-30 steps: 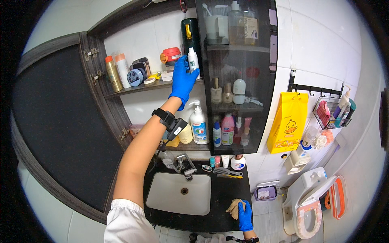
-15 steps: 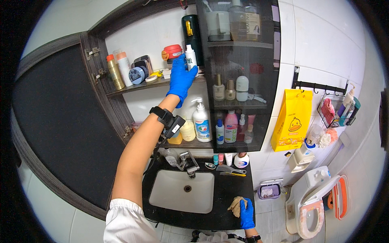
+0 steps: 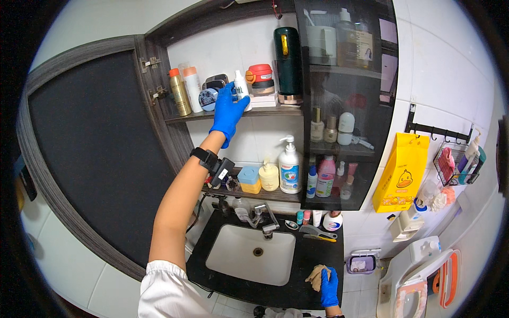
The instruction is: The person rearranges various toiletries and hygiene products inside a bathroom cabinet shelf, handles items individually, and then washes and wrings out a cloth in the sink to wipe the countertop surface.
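Observation:
My left hand, in a blue glove, reaches up to the cabinet's upper shelf and grips a slim white bottle. The bottle stands nearly upright at the shelf's front, just left of a red-lidded cup. Close to my fingertips on the left is a round blue-grey jar. Down at the black counter, my right hand, gloved in blue too, is closed on a crumpled beige cloth. The cloth rests on the counter right of the white sink.
A dark green flask stands at the shelf's right, a gold spray can at its left. The lower shelf holds a white pump bottle. The open cabinet door swings out left; a glass-fronted section lies right.
My left hand has carried the white bottle leftward along the shelf, from beside the green flask to left of the red-lidded cup. The view has shifted; my right hand stays on the cloth.

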`<state>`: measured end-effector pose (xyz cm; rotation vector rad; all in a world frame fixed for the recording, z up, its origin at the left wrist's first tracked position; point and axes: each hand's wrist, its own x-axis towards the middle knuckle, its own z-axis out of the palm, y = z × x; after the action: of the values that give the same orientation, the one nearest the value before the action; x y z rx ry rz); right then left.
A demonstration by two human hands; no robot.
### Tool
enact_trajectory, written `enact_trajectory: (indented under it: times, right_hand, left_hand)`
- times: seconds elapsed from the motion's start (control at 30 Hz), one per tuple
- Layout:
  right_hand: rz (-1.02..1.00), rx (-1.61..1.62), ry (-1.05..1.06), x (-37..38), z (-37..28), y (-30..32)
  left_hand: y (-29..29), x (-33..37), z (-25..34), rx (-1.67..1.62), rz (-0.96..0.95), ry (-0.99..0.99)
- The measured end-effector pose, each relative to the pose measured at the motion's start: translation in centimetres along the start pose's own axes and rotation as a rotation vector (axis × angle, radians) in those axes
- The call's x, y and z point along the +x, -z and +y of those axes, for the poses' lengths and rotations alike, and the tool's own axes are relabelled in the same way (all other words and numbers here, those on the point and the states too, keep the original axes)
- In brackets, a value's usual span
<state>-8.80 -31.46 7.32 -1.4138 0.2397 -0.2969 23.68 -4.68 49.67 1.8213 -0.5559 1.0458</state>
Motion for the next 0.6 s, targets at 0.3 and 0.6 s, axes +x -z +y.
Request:
enact_trajectory:
  times: [0.3,0.6]
  right_hand:
    - [-0.017,-0.026,0.034,0.2,0.7,-1.3]
    - [-0.003,-0.038,0.041,0.2,1.3,-1.1]
  left_hand:
    - [0.2,0.5,-2.2,0.185,-0.008,-0.093]
    - [0.7,0.7,-2.7,0.246,0.025,-0.169]
